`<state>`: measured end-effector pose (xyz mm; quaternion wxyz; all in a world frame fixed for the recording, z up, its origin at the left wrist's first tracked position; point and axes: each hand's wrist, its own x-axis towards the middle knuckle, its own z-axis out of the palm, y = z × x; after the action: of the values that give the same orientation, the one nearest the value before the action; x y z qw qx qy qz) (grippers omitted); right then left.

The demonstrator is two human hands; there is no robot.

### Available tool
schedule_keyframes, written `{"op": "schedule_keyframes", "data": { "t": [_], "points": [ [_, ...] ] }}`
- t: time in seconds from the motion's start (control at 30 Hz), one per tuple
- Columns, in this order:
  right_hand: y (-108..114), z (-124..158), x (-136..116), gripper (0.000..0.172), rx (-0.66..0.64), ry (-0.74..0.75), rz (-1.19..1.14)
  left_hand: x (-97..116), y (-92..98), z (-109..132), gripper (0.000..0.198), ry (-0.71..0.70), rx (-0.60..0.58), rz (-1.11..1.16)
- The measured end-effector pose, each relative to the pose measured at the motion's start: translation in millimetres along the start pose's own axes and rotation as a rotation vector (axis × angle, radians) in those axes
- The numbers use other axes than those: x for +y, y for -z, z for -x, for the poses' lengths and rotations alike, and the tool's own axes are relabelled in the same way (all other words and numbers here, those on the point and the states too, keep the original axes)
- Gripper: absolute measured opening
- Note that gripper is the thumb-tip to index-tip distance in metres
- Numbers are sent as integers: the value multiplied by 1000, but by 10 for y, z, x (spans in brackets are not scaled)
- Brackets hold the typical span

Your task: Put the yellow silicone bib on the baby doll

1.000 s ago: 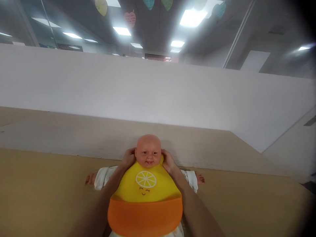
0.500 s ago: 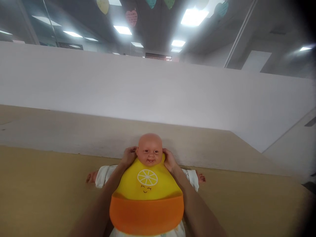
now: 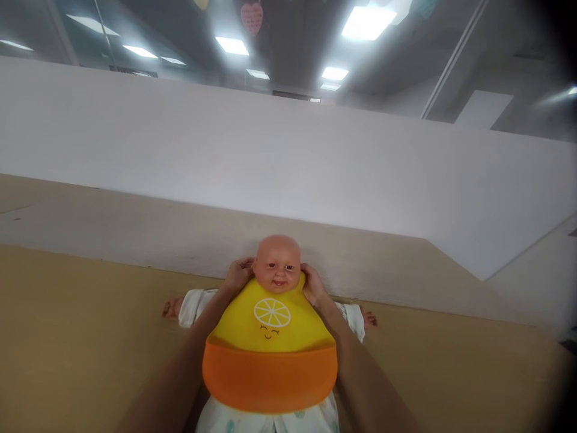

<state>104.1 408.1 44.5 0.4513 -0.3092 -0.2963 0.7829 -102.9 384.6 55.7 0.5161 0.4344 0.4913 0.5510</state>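
A baby doll (image 3: 278,258) in white printed clothes lies face up with its arms stretched out sideways. Over its chest is a yellow bib (image 3: 243,319) with a lemon-slice print and a deep orange pocket (image 3: 270,379). My left hand (image 3: 238,275) is curled at the bib's neck edge, on the left of the doll's head. On the other side, my right hand (image 3: 313,285) closes round the bib's neck strap, thumb toward the doll's cheek. The fingertips of both hands and the strap ends are hidden behind the doll's neck.
The doll lies on a tan tabletop (image 3: 90,337). Behind its head runs a paler ledge (image 3: 135,216) against a white wall (image 3: 270,156). Above the wall is glass with ceiling lights and a pink paper heart (image 3: 251,18).
The view has tipped slightly downward, so the doll and bib appear a little higher and more of the doll's trousers shows. Both hands stay at the neck.
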Motion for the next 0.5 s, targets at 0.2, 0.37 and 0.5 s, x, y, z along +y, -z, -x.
{"op": "schedule_keyframes", "data": {
  "t": [0.2, 0.37, 0.5],
  "points": [
    [-32, 22, 8, 22, -163, -115, -91, 7, 24, 11, 34, 81, 12, 89],
    [-38, 9, 38, 21, -109, 34, -50, 4, 74, -23, 33, 124, 15, 103],
    [-33, 9, 41, 25, -86, 85, -4, 21, 75, -27, 30, 144, 45, 99]
  ]
}}
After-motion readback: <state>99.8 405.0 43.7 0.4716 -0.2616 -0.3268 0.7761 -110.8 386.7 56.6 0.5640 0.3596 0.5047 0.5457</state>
